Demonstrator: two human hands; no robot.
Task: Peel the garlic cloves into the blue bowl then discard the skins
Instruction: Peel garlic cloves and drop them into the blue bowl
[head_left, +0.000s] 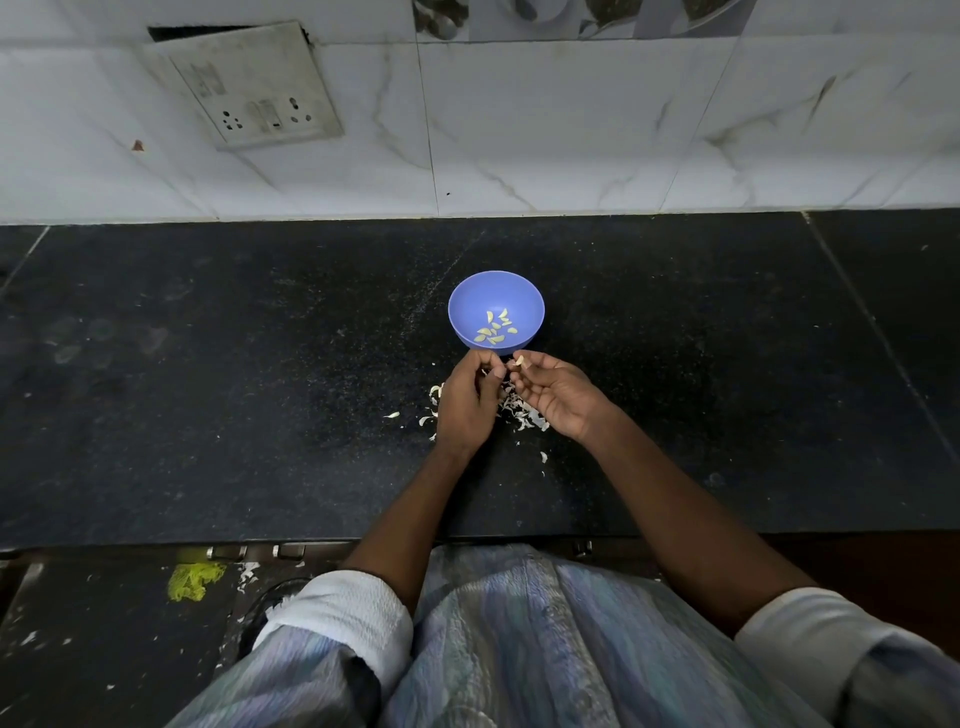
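A blue bowl (496, 291) stands on the black counter and holds several peeled garlic cloves (493, 328). Just in front of it, my right hand (553, 397) pinches a small garlic clove (519, 359) at its fingertips. My left hand (470, 402) is beside it with curled fingers, fingertips close to the clove; whether they hold anything is hidden. A heap of white garlic skins (522, 415) lies on the counter under and around both hands.
The black stone counter (208, 389) runs wide to both sides, backed by a white marble-tiled wall with a switch plate (249, 88). Below the counter edge lie a yellow net scrap (195, 579) and skin flakes on the floor.
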